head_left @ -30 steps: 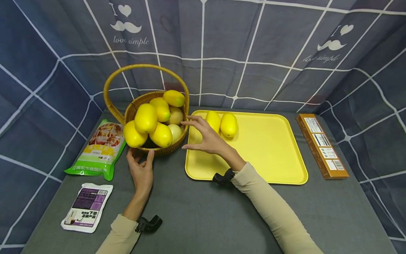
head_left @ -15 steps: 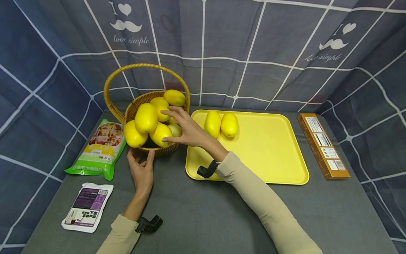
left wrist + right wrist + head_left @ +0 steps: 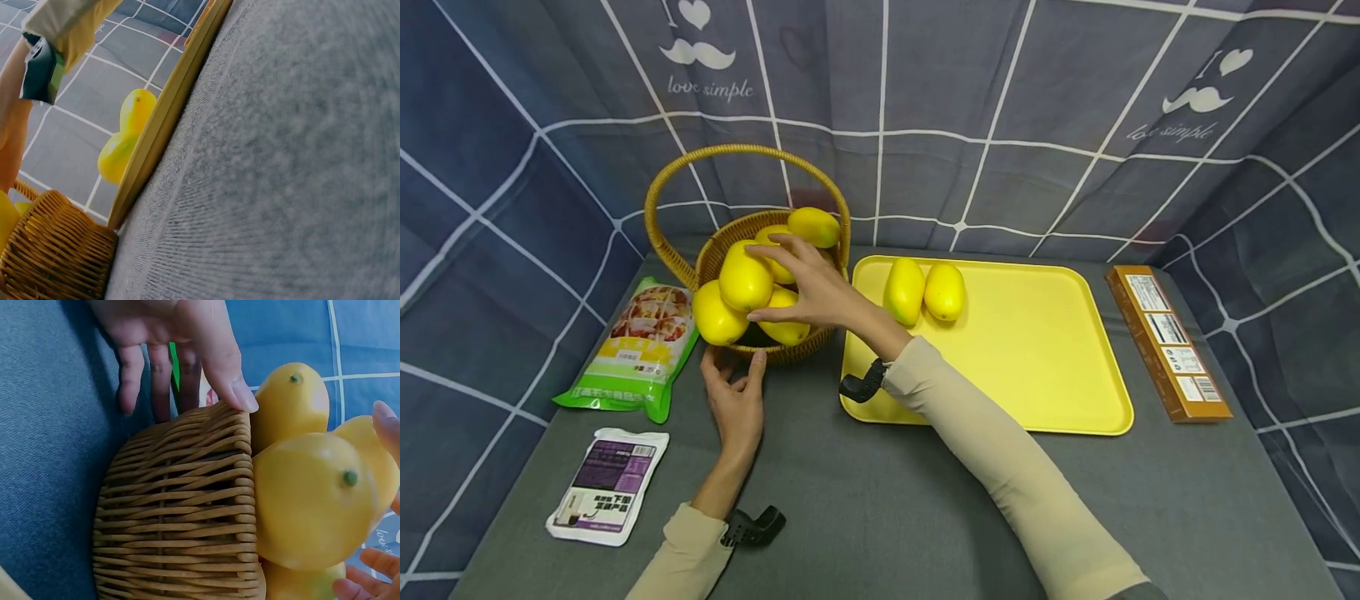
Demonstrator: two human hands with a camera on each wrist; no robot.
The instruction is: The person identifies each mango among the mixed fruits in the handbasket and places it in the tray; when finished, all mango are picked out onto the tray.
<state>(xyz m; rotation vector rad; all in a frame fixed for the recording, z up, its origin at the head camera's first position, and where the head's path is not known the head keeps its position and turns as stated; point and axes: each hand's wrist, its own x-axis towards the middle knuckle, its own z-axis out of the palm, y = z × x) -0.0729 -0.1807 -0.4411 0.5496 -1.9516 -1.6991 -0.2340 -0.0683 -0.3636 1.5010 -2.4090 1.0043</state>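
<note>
Yellow fruits (image 3: 743,279) in basket (image 3: 175,512) being spanned by right hand (image 3: 811,287), spread, ungripping; basket rim being touched by left hand (image 3: 736,408), fingers extended; single fruit best being isolated, basket steadied.

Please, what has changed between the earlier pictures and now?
The right hand moved left, from the right side of the basket to over the yellow fruits inside; whether it touches one is unclear. Nothing was visibly grasped or released. The left hand stayed at the basket's near rim, and the two fruits on the tray stayed in place.
</note>
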